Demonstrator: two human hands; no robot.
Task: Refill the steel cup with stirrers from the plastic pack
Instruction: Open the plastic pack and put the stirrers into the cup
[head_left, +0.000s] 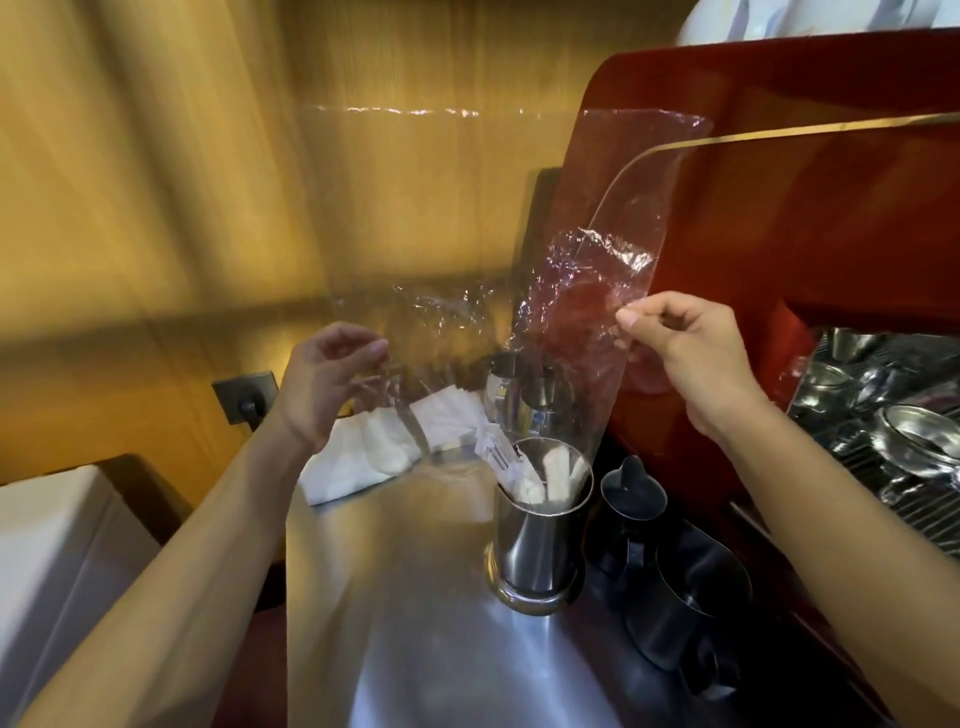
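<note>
A clear plastic pack hangs upside down above the steel cup, its open mouth reaching down to the cup's rim. It looks empty. My right hand pinches the pack's right edge, and my left hand pinches its crumpled left edge. Pale wooden stirrers stand inside the cup together with some white wrapped pieces. The cup stands upright on the steel counter.
Two black pitchers stand right of the cup. White napkins lie behind it, with more steel vessels farther back. A red espresso machine with its steel drip tray fills the right side. A wall socket is at left.
</note>
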